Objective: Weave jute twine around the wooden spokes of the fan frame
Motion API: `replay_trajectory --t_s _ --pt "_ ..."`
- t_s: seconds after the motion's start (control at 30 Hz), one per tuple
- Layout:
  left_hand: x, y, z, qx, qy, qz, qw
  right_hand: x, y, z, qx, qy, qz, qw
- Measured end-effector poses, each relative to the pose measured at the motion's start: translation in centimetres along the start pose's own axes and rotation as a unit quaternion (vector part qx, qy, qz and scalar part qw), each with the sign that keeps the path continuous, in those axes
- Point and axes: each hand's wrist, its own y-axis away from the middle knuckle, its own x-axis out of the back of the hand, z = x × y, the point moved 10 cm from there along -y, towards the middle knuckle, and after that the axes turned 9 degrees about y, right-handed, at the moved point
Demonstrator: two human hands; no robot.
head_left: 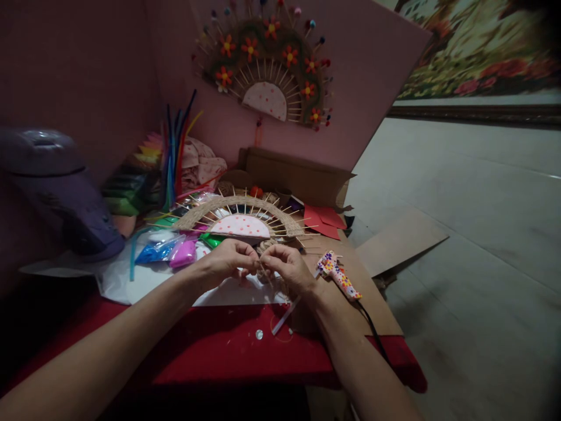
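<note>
My left hand (228,262) and my right hand (287,268) meet fingertip to fingertip, pinching a strand of tan jute twine (264,251) between them. Just beyond the hands lies a half-round fan craft (239,217): a pink dotted centre, wooden skewers spreading out, and a band of woven jute. The twine runs from my fingers toward its lower edge. A hot glue gun (337,273) covered in floral print rests right of my right hand, with a black cord trailing off.
A finished fan with felt flowers (267,64) hangs on the pink board behind. Pipe cleaners (175,149), coloured clay bags (169,248), red paper (323,221), a cardboard box (291,172) and a purple appliance (56,193) crowd the red-covered table (219,345). A glue stick (284,316) lies near.
</note>
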Motion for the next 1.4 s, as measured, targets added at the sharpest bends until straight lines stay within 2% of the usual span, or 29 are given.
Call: replay_trajectory --t_s 0.2,0.33,0.47,0.53,0.6,0.73,0.83,0.97,1.2,1.4 --pt "0.1 0.2 0.6 -0.003 -0.032 0.025 0.999 -0.3 0.2 0.0 0.002 0.065 -0.023 0.998" --pt "0.0 0.5 0.8 0.008 -0.057 0.035 0.998 -0.2 0.3 -0.7 0.054 0.147 -0.013 0.988" --pt "-0.1 0.5 0.6 0.008 -0.053 0.029 0.998 0.1 0.5 -2.3 0.126 0.236 0.041 0.963" --pt "-0.2 0.3 0.3 0.007 -0.043 0.023 0.999 0.4 0.7 -2.7 0.133 0.249 0.078 0.956" --pt "-0.2 0.2 -0.1 0.009 -0.026 0.016 0.999 0.6 0.7 -2.4 0.110 0.220 0.092 0.965" --pt "-0.5 0.0 -0.7 0.024 0.042 -0.010 0.999 0.4 0.4 -0.3 0.040 0.056 0.066 0.995" --pt "-0.8 0.0 -0.8 0.036 0.083 -0.027 0.995 0.3 0.1 0.4 0.027 -0.023 0.049 0.998" --pt "-1.0 0.2 -0.4 0.023 0.088 -0.033 0.995 0.4 -0.1 0.3 0.024 -0.024 0.042 0.999" --pt "-1.0 0.2 0.3 -0.003 0.023 -0.039 0.999 0.6 0.2 -0.1 0.015 0.011 0.053 0.998" --pt "-0.8 0.0 0.4 -0.019 -0.006 -0.038 0.999 0.4 0.2 -0.4 0.026 0.005 0.036 0.999"
